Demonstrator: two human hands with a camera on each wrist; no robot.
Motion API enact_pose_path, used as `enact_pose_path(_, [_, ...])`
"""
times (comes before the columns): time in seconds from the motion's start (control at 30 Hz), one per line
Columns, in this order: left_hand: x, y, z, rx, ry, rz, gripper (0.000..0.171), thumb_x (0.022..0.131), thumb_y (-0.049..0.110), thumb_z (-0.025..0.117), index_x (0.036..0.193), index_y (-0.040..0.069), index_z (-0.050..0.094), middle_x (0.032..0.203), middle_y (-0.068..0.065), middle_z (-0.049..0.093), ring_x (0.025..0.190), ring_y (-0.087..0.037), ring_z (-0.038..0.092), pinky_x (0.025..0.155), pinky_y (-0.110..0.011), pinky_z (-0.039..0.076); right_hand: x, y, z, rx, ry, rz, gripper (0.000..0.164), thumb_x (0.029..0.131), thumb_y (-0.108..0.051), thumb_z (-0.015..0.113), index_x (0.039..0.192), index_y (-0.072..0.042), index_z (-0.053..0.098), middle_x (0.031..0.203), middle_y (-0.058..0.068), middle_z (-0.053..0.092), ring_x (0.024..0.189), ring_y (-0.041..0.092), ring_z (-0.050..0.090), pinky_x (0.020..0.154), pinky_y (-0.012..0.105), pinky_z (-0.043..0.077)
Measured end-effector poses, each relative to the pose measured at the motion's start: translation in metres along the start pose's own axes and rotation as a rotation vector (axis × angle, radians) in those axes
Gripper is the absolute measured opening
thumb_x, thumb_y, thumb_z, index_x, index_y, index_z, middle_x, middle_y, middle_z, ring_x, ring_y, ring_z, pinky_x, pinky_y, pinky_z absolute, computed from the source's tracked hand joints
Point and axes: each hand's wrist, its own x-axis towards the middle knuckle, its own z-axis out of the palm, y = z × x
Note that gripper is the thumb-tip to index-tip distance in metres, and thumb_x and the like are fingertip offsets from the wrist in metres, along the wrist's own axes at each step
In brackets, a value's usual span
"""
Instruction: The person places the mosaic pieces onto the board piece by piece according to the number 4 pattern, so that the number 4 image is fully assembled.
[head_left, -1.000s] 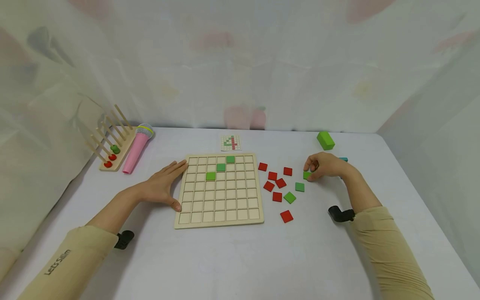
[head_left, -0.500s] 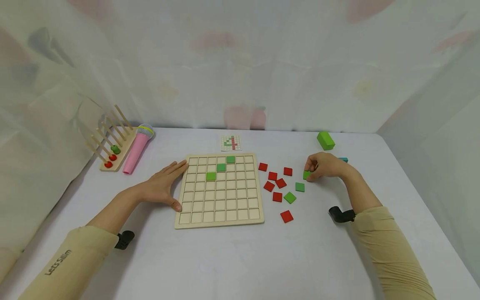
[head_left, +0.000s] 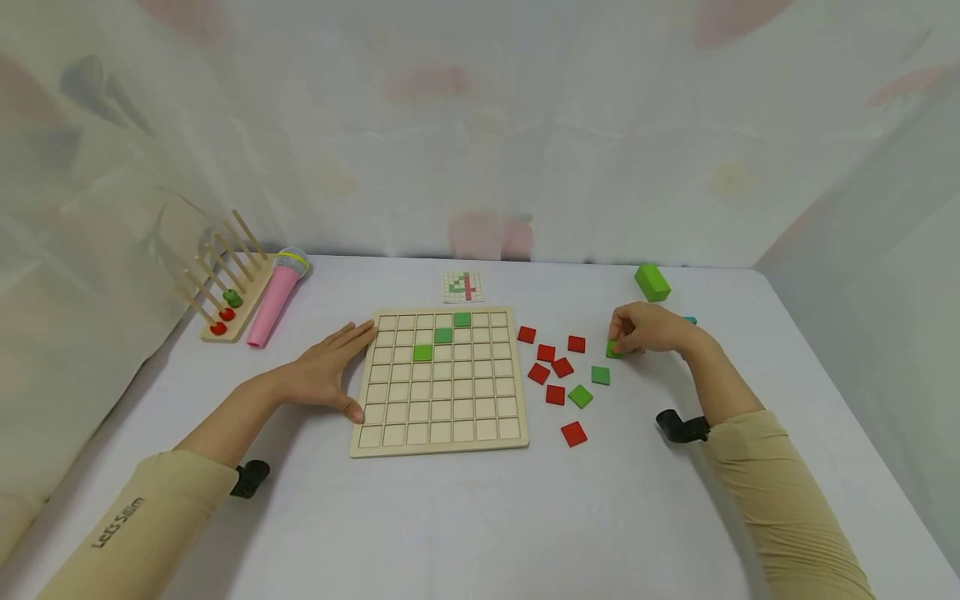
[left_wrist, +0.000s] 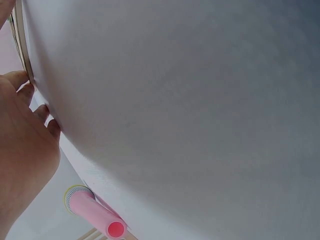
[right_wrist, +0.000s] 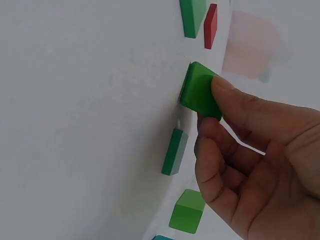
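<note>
My left hand (head_left: 322, 375) is spread along the left edge of a wooden grid board (head_left: 442, 408), thumb and fingers touching its rim. Three green tiles sit in the board's cells in a diagonal, among them a light green one (head_left: 423, 352). To the right of the board, my right hand (head_left: 651, 327) pinches a bright green square tile (right_wrist: 199, 90) between thumb and fingers. The right wrist view shows this tile tilted, one edge close to the tabletop. Near that hand lie another green tile (head_left: 601, 376) and a lighter green one (head_left: 581, 396).
Several red tiles (head_left: 555, 395) are scattered between board and right hand. A pattern card (head_left: 462, 287) lies behind the board. At back left are a pink toy microphone (head_left: 272, 307) and a peg rack (head_left: 251, 304). A green block (head_left: 652, 283) and a teal piece (head_left: 689, 320) are at back right.
My right thumb has shifted up onto the green tile, and the hand has moved very slightly away from me. The left hand and the board stay where they were.
</note>
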Motion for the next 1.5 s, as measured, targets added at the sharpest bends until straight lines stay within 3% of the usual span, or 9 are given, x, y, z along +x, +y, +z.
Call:
enact_pose_path(0.13, [0.000, 0.000, 0.000, -0.001, 0.002, 0.003, 0.142, 0.052, 0.062, 0.088, 0.159, 0.006, 0.012, 0.168, -0.017, 0.007, 0.153, -0.049, 0.005, 0.110, -0.078, 0.016, 0.001, -0.006, -0.001, -0.016, 0.009, -0.023, 0.010, 0.090, -0.008, 0.067, 0.094, -0.003, 0.060, 0.078, 0.004, 0.056, 0.073, 0.018, 0.051, 0.066, 0.028, 0.043])
enact_pose_path(0.4, [0.000, 0.001, 0.000, 0.003, 0.003, 0.002, 0.142, 0.052, 0.063, 0.088, 0.159, 0.005, 0.013, 0.168, -0.017, 0.008, 0.152, -0.050, 0.006, 0.110, -0.078, 0.017, 0.008, -0.023, 0.001, -0.058, 0.045, -0.084, 0.009, 0.091, -0.007, 0.063, 0.099, -0.004, 0.063, 0.087, 0.010, 0.065, 0.074, 0.023, 0.060, 0.066, 0.028, 0.047])
enact_pose_path(0.73, [-0.001, 0.002, -0.001, -0.001, -0.002, 0.002, 0.143, 0.053, 0.062, 0.088, 0.159, 0.004, 0.012, 0.168, -0.017, 0.007, 0.152, -0.050, 0.005, 0.112, -0.077, 0.016, 0.025, -0.058, 0.019, -0.068, 0.110, -0.143, 0.008, 0.090, -0.009, 0.065, 0.098, -0.007, 0.065, 0.085, 0.008, 0.062, 0.076, 0.019, 0.056, 0.066, 0.027, 0.045])
enact_pose_path(1.0, [-0.001, 0.002, -0.001, 0.005, 0.001, 0.002, 0.143, 0.052, 0.063, 0.088, 0.158, 0.004, 0.013, 0.168, -0.017, 0.007, 0.152, -0.050, 0.005, 0.112, -0.077, 0.016, 0.042, -0.089, 0.035, -0.044, 0.111, -0.222, 0.008, 0.090, -0.011, 0.068, 0.098, -0.009, 0.066, 0.083, 0.006, 0.064, 0.076, 0.018, 0.057, 0.068, 0.026, 0.047])
enact_pose_path(1.2, [0.000, 0.003, -0.002, 0.014, -0.001, -0.001, 0.142, 0.053, 0.064, 0.087, 0.159, 0.004, 0.013, 0.168, -0.017, 0.007, 0.152, -0.050, 0.006, 0.111, -0.077, 0.017, 0.055, -0.107, 0.045, -0.025, 0.094, -0.294, 0.008, 0.090, -0.011, 0.068, 0.098, -0.009, 0.067, 0.083, 0.006, 0.064, 0.070, 0.019, 0.060, 0.064, 0.025, 0.045])
enact_pose_path(1.33, [0.000, 0.002, -0.002, 0.015, 0.003, 0.007, 0.142, 0.053, 0.063, 0.087, 0.158, 0.004, 0.013, 0.168, -0.017, 0.007, 0.152, -0.050, 0.006, 0.111, -0.077, 0.018, 0.066, -0.121, 0.054, -0.004, 0.083, -0.339, 0.008, 0.089, -0.011, 0.068, 0.097, -0.009, 0.067, 0.081, 0.005, 0.063, 0.062, 0.014, 0.054, 0.058, 0.024, 0.044])
enact_pose_path(1.5, [0.000, 0.000, 0.000, 0.008, 0.005, 0.011, 0.142, 0.053, 0.063, 0.087, 0.158, 0.003, 0.013, 0.168, -0.018, 0.007, 0.152, -0.051, 0.006, 0.113, -0.075, 0.016, 0.078, -0.139, 0.068, -0.016, 0.069, -0.413, 0.008, 0.088, -0.010, 0.069, 0.096, -0.010, 0.067, 0.079, 0.002, 0.065, 0.066, 0.013, 0.056, 0.063, 0.025, 0.047])
